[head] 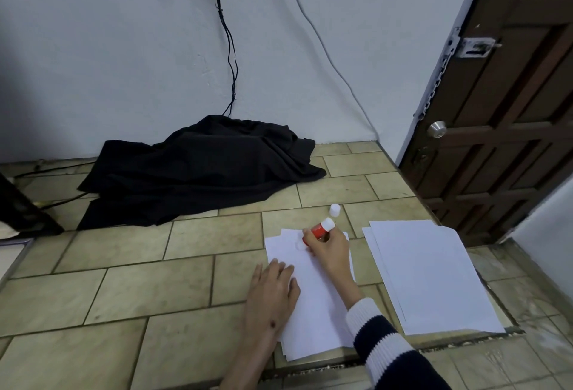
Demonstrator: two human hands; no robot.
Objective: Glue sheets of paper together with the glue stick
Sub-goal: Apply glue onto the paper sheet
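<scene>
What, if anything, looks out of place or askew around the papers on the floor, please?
Two small things. The glue stick's white cap lies loose on the tiled floor, just beyond the sheets being glued. A black cloth is heaped in a crumpled pile by the wall. The spare paper stack is slightly fanned.

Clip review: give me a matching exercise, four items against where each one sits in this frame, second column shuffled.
Items:
1. glue stick
2. white cap
3. left hand
4. black cloth

Places:
A. heaped against the wall
B. gripped in the right hand
C. flat on the near paper stack
D. loose on the floor tiles beyond the paper

Pairs: 1-B, 2-D, 3-C, 4-A
</scene>
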